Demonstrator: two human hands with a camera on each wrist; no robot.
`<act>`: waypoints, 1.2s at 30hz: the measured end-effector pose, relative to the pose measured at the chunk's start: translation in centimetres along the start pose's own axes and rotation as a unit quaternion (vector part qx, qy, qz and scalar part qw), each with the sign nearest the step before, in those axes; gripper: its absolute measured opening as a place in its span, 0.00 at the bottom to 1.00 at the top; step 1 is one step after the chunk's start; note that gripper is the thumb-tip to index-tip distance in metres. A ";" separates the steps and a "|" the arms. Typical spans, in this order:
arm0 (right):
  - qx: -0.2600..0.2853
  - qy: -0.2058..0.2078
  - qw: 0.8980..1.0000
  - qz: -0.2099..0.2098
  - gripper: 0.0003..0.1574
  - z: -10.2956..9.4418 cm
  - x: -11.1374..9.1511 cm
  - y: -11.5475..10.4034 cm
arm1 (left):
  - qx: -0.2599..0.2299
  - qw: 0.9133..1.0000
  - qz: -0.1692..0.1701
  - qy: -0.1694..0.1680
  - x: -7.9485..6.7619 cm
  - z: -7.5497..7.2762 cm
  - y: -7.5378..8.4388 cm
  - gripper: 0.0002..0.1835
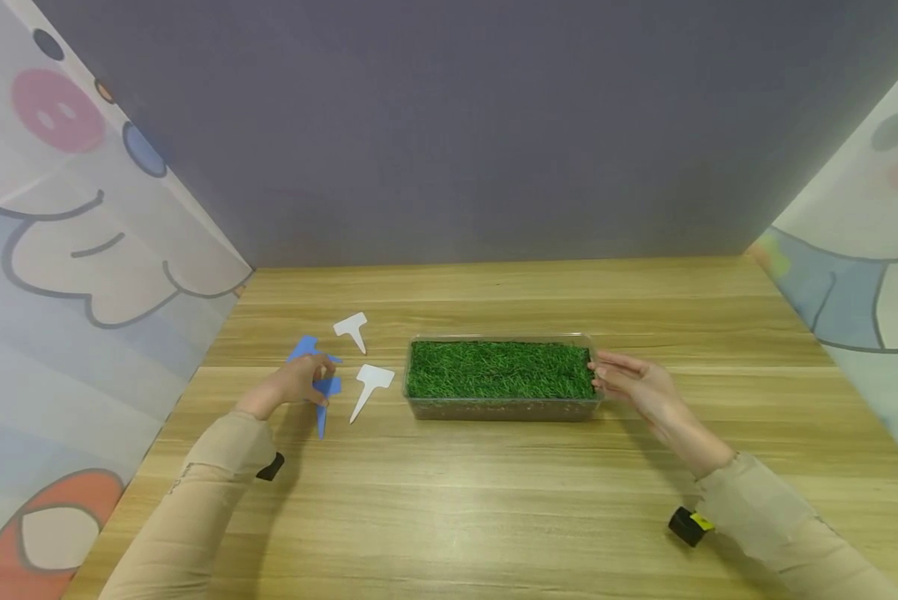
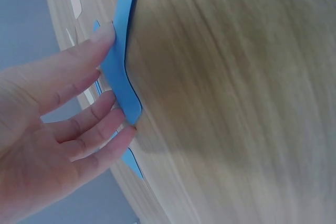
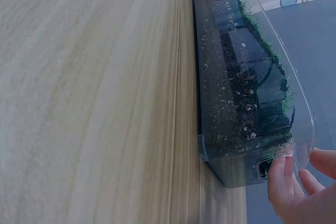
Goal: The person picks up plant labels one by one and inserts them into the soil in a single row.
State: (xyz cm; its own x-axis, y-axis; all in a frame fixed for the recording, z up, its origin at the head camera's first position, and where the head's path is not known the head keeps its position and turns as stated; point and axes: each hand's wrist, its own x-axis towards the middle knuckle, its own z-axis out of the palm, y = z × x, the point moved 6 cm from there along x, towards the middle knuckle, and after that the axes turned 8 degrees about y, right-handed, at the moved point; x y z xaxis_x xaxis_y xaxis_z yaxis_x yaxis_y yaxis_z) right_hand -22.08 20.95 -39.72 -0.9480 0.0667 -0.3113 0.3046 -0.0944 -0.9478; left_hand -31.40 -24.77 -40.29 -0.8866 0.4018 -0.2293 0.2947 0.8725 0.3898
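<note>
My left hand (image 1: pixel 293 383) is at a blue T-shaped plant label (image 1: pixel 321 421) on the table's left side. The left wrist view has thumb and fingers at the edges of that blue label (image 2: pixel 122 69), gripping it. Beside it, partly under the hand, lies a second blue label (image 1: pixel 303 345). Two white plant labels (image 1: pixel 375 377) lie just to the right. A clear rectangular planter (image 1: pixel 505 410), topped with green grass, stands mid-table. My right hand (image 1: pixel 647 396) holds its right end; the right wrist view places thumb and fingers (image 3: pixel 281 182) about the rim.
The planter's clear side shows dark soil with pale specks (image 3: pixel 236 93). Behind the wooden table (image 1: pixel 449 508) rises a grey panel (image 1: pixel 494 133). Cartoon-printed sheets (image 1: pixel 67 275) flank both sides.
</note>
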 end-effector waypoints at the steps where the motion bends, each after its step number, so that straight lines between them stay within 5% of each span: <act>1: 0.002 0.000 1.000 0.001 0.39 0.0 0.0 0.0 | 0.000 1.000 0.000 -0.003 0.0 0.0 0.0 0.30; 25: -0.016 0.004 1.000 -0.006 0.38 0.0 0.0 0.1 | 0.008 1.000 -0.027 -0.009 -0.1 0.2 -0.7 0.26; 36: -0.024 0.008 1.000 -0.005 0.37 -0.1 0.1 0.1 | -0.058 0.998 -0.020 -0.004 0.1 0.1 -1.8 0.18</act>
State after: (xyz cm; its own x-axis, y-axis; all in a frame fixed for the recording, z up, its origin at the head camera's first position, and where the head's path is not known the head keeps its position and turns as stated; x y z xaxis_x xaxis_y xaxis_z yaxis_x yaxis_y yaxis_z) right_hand -22.10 21.02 -39.86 -0.9498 0.0837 -0.3016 0.2987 -0.0451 -0.9533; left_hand -31.95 -26.28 -41.09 -0.8940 0.3696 -0.2535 0.2153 0.8503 0.4802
